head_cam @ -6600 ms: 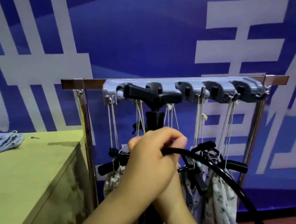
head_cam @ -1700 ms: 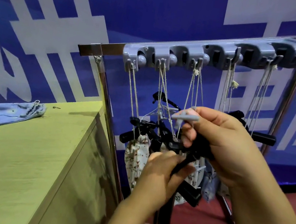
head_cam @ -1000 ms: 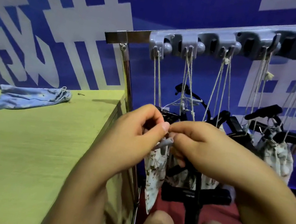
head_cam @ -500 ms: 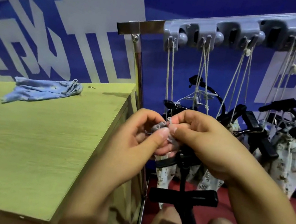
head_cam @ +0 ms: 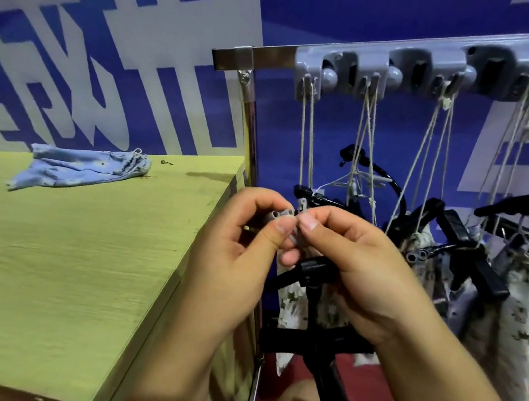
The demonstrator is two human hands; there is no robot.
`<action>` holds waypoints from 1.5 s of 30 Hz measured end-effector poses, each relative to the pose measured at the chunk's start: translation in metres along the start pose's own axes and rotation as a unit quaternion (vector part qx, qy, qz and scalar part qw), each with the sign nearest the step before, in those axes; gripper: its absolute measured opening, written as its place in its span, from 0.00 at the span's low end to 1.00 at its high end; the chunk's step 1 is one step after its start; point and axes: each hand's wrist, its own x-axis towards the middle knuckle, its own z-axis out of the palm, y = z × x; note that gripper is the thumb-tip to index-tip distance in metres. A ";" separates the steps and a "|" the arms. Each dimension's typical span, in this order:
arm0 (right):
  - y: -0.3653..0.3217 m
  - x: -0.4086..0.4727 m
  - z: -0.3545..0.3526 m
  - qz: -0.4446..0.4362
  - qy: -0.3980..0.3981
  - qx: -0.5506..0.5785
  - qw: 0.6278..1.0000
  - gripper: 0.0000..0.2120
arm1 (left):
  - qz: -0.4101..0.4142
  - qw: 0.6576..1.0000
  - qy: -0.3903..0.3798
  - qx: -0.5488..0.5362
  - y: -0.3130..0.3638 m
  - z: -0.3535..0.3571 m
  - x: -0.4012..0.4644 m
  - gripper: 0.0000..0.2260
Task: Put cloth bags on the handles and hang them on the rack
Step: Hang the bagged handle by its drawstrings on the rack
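My left hand (head_cam: 241, 248) and my right hand (head_cam: 353, 263) meet in the middle of the head view, both pinching a small grey plastic piece (head_cam: 282, 219) at the top of a black handle (head_cam: 317, 273). The handle's shaft (head_cam: 328, 377) runs down between my knees. A light blue cloth bag (head_cam: 84, 166) lies flat on the yellow-green table (head_cam: 57, 254) at the back left. Behind my hands, the grey hook strip (head_cam: 415, 71) on the metal rack holds several patterned bags (head_cam: 524, 304) with black handles, hanging by strings.
The rack's metal post (head_cam: 251, 118) stands right against the table's far right corner. A blue wall with white lettering (head_cam: 108, 37) closes the back. Red floor (head_cam: 342, 375) shows below the hanging bags. A tiny dark item (head_cam: 165, 161) lies beside the blue bag.
My view has shifted left and down, so the rack sits further right. My hands have risen slightly and stay pinched together on the grey piece at the handle's top.
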 end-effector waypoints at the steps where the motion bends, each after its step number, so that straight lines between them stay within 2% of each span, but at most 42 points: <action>1: 0.002 0.002 0.002 -0.012 0.016 0.014 1.000 0.06 | 0.004 0.999 -0.020 0.033 0.002 -0.005 0.002 0.06; 3: 0.005 0.010 0.007 -0.024 0.036 0.014 0.999 0.07 | 0.000 0.991 -0.085 0.104 0.009 -0.019 0.007 0.04; 5: 0.006 0.020 0.013 -0.037 0.050 -0.019 0.998 0.09 | -0.003 0.965 -0.148 0.215 0.015 -0.040 0.011 0.01; 7: 0.004 0.034 0.021 -0.038 0.049 -0.041 0.997 0.11 | -0.019 0.921 -0.194 0.337 0.012 -0.062 0.020 0.03; 9: 0.003 0.050 0.027 -0.028 0.040 -0.066 0.997 0.11 | -0.073 0.878 -0.219 0.419 -0.010 -0.084 0.037 0.05; 12: 0.003 0.070 0.034 -0.009 0.012 -0.113 0.993 0.07 | -0.160 0.809 -0.197 0.529 -0.073 -0.125 0.070 0.10; 16: 0.009 0.083 0.036 -0.020 -0.005 -0.130 0.991 0.07 | -0.231 0.782 -0.128 0.564 -0.152 -0.163 0.119 0.14; 20: 0.019 0.102 0.031 -0.013 0.010 -0.068 0.998 0.06 | -0.232 0.744 -0.117 0.615 -0.205 -0.156 0.169 0.15; 22: 0.023 0.113 0.025 -0.012 0.035 -0.034 0.999 0.07 | -0.223 0.738 -0.120 0.625 -0.229 -0.152 0.195 0.15; 24: 0.027 0.122 0.019 -0.011 0.050 -0.021 0.998 0.09 | -0.215 0.728 -0.129 0.638 -0.250 -0.150 0.222 0.18; 27: 0.036 0.129 0.016 -0.019 0.061 -0.015 0.998 0.14 | -0.232 0.682 -0.177 0.671 -0.268 -0.150 0.252 0.26; 31: 0.045 0.132 0.015 -0.009 0.062 -0.023 0.998 0.12 | -0.260 0.581 -0.232 0.735 -0.274 -0.140 0.262 0.15; 33: 0.047 0.131 0.016 -0.002 0.061 -0.023 0.998 0.12 | -0.265 0.562 -0.226 0.750 -0.268 -0.136 0.259 0.13; 41: 0.036 0.099 0.019 -0.009 0.063 -0.034 0.997 0.15 | -0.212 0.570 -0.239 0.757 -0.226 -0.133 0.203 0.10; 43: 0.024 0.080 0.015 -0.026 0.079 -0.041 0.996 0.15 | -0.169 0.643 -0.209 0.717 -0.205 -0.127 0.182 0.09; 45: 0.018 0.067 0.010 -0.038 0.092 -0.047 0.994 0.14 | -0.166 0.758 -0.160 0.611 -0.181 -0.113 0.159 0.09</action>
